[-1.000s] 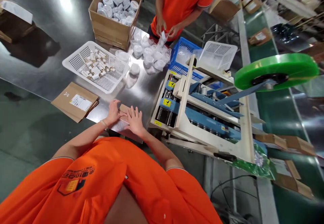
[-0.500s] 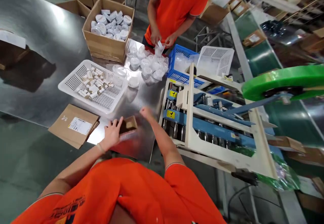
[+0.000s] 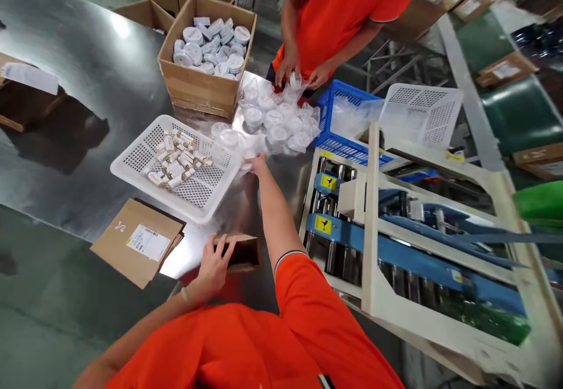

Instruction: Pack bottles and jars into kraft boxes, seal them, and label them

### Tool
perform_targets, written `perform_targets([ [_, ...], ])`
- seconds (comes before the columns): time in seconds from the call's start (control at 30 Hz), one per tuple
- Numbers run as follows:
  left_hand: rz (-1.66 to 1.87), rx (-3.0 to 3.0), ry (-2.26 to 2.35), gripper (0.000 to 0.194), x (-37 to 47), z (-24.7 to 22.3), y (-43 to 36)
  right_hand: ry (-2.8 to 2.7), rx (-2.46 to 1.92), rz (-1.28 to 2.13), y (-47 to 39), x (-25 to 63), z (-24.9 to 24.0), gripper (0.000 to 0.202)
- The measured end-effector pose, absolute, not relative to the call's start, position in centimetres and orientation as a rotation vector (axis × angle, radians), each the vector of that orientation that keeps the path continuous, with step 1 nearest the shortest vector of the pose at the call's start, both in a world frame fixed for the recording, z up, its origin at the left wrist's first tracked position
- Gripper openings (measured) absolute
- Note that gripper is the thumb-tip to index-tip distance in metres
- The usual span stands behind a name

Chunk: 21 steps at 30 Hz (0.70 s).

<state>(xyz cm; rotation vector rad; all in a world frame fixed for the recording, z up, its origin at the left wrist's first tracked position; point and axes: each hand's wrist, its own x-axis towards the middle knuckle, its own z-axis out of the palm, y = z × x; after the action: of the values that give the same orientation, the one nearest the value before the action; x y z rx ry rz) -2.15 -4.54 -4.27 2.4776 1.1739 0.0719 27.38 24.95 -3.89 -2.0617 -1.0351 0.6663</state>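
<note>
My left hand [image 3: 214,267] grips the near-left side of a small open cardboard box [image 3: 244,254] at the table's front edge, fingers over its rim. The inside of the box looks dark. My right hand [image 3: 255,165] reaches out past it, fingers closed on a white round jar [image 3: 245,167] beside the basket's right edge; the hand partly hides it. Left of this hand stands a white perforated basket [image 3: 176,200] with several small white-and-gold bottles [image 3: 175,163]. Bagged white jars [image 3: 277,125] lie piled just beyond it.
A carton of white tins [image 3: 200,87] stands at the back. Flattened cardboard [image 3: 127,227] lies front left. A co-worker's hands [image 3: 290,66] handle bagged jars. A blue crate [image 3: 325,122] and a taping machine with rollers [image 3: 372,219] stand to the right.
My right hand has moved forward from beside the small box to the jar near the basket. My left hand stays at the box, which now sits more upright. The view has shifted.
</note>
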Motion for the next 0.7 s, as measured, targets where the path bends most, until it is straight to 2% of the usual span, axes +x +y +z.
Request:
perform_targets([
  [0.1,0.099,2.451,1.143,0.099,-2.3,-4.1,-4.1,-1.011,-2.164,0.716,22.2,26.9,-3.1,0.041],
  [0.2,0.156,2.387,1.076,0.101,-2.6,-3.8,-3.2,-1.081,-2.159,0.557,15.8,27.2,-2.1,0.053],
  [0.3,0.312,2.313,1.027,0.103,-2.9,-3.9,-2.5,-1.330,-2.018,0.332,6.2,26.9,-2.0,0.033],
  [0.4,0.509,2.225,1.017,0.104,-3.0,-4.4,-2.1,-1.702,-1.811,0.332,-3.8,24.9,-2.4,0.007],
  [0.53,0.629,2.135,1.045,0.102,-2.7,-5.0,-2.0,-2.054,-1.597,0.587,-11.4,20.7,-3.1,0.008],
  [0.57,0.638,2.141,1.036,0.101,-2.6,-5.1,-2.0,-2.076,-1.611,0.667,-11.8,19.8,-3.1,0.013],
  [0.6,0.639,2.164,1.018,0.100,-2.5,-5.1,-2.0,-2.091,-1.642,0.756,-11.7,19.1,-3.0,0.027],
  [0.7,0.570,2.326,0.894,0.088,-2.4,-4.7,-1.8,-2.245,-1.689,1.086,-8.9,18.1,-2.0,0.088],
])
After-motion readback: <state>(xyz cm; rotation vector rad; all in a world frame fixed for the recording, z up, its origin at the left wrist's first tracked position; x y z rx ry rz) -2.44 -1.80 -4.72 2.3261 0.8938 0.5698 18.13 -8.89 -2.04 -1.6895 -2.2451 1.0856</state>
